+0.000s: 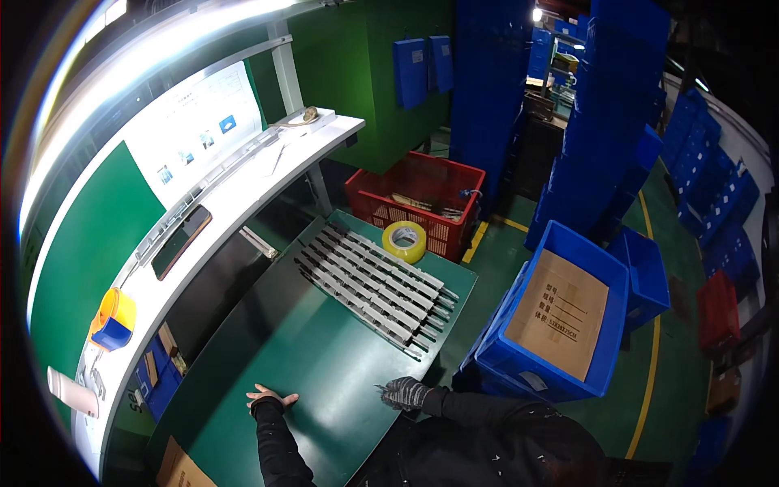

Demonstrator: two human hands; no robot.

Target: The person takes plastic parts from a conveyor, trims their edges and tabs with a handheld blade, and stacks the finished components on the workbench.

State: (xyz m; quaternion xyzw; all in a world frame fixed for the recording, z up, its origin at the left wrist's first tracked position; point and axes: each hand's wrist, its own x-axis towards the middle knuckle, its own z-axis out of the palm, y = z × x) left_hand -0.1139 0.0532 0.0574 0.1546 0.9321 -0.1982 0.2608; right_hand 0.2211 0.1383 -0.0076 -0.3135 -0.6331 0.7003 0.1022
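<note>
My left hand (pixel 270 397), bare, lies on the green tabletop (pixel 280 345) with its fingers spread and nothing in it. Near the table's front edge is my right hand (pixel 405 394), in a grey striped glove. Its fingers point left, slightly apart, and I see nothing held in them. Beyond both hands, a row of long pale metal slide rails (pixel 369 284) with dark rod ends lies side by side across the table. A roll of yellow tape (pixel 404 241) rests at the far edge, just past the rails. Neither hand touches the rails or the tape.
A white shelf (pixel 235 203) along the left bears a phone (pixel 181 242) and an orange-and-blue tape roll (pixel 112 320). Behind the table stands a red crate (pixel 418 174). At right, a blue bin (pixel 592 357) holds a cardboard box (pixel 560 312). More cardboard (pixel 182 468) sits at lower left.
</note>
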